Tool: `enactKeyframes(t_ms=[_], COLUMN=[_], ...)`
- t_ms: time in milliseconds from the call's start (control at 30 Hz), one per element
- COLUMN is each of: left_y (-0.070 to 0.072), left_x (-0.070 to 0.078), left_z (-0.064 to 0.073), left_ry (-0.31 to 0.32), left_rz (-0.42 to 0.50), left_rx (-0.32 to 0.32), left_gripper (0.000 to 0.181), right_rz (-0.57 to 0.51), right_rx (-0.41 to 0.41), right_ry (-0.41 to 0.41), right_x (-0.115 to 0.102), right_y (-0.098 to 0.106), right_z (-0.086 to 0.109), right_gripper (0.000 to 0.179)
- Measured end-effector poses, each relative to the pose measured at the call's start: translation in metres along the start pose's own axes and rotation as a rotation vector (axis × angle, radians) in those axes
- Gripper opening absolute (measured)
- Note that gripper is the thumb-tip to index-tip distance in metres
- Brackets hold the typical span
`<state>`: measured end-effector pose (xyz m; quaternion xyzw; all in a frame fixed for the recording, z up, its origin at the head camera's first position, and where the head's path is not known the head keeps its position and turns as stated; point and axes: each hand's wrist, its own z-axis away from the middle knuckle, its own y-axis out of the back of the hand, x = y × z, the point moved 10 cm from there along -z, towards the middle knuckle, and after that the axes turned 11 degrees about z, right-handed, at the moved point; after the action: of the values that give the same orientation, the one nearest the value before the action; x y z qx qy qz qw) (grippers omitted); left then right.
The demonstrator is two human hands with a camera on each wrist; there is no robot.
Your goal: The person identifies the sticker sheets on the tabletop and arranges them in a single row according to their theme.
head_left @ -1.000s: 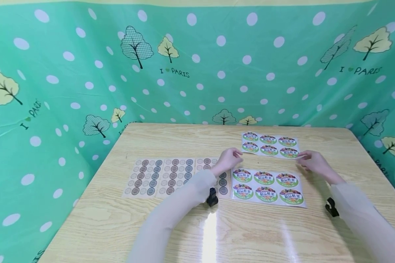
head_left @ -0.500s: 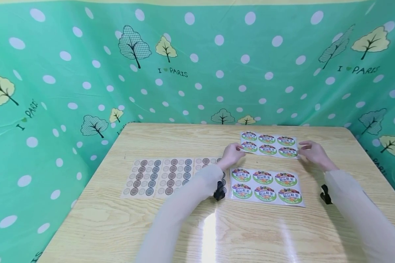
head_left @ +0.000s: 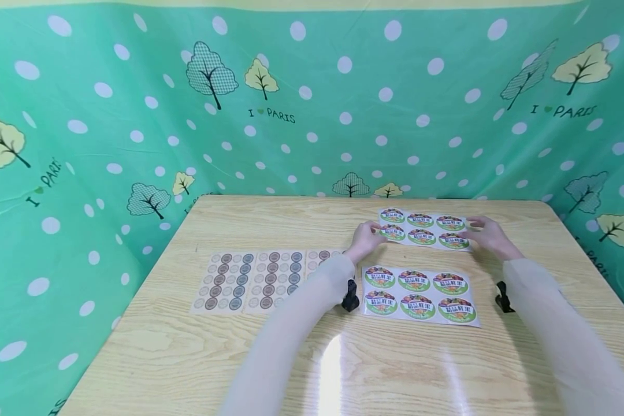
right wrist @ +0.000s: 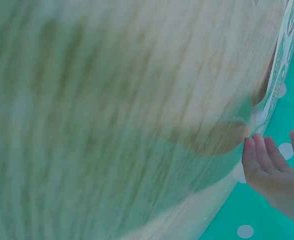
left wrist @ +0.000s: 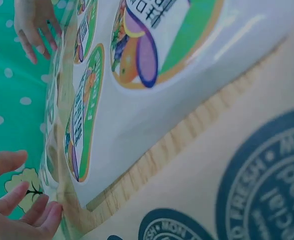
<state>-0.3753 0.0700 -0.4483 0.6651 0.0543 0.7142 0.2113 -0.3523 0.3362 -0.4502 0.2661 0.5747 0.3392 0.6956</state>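
Observation:
A far sheet of oval fruit stickers [head_left: 433, 221] lies toward the back right of the table, its right end slightly raised in the right wrist view. At its left edge is my left hand [head_left: 365, 240], fingertips close to the corner; the left wrist view shows the thumb [left wrist: 9, 161] apart from the fingers. My right hand [head_left: 493, 236] is at the opposite edge, its straight fingers [right wrist: 261, 154] touching the sheet's border. Nearer me lies a second sheet of fruit stickers [head_left: 421, 296], flat and untouched by either hand.
Left of the near fruit sheet, three tan sheets of round stickers lie in a row: a left one [head_left: 226, 283], a middle one [head_left: 277, 282] and a right one [head_left: 318, 263] partly hidden by my left sleeve. A green patterned cloth [head_left: 312, 104] hangs behind the wooden table [head_left: 151, 346].
Both hands have moved away from me along the far sheet's side edges. The right hand has also come left, onto the sheet's edge. The sheets look nearly unmoved.

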Motion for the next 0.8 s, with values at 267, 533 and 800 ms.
enactKeyframes(t_ms=[267,533,800], left_y=[-0.001,-0.005,-0.005], left_x=[-0.005,-0.001,-0.011], left_z=[-0.006,-0.010,-0.015], left_ry=[0.020,0.017,0.056], left_rz=[0.013,-0.110,-0.126], left_rx=[0.014,0.018,0.023], left_gripper=[0.045,0.050,0.055], right_rz=[-0.019,0.004,0.023], right_rx=[-0.018,-0.039,-0.076], right_ry=[-0.021,-0.042,-0.036], right_x=[0.002,0.009,0.010], right_y=[-0.003,-0.003,-0.006], right_z=[-0.007,-0.014,-0.016], right_gripper=[0.074,0.078,0.082])
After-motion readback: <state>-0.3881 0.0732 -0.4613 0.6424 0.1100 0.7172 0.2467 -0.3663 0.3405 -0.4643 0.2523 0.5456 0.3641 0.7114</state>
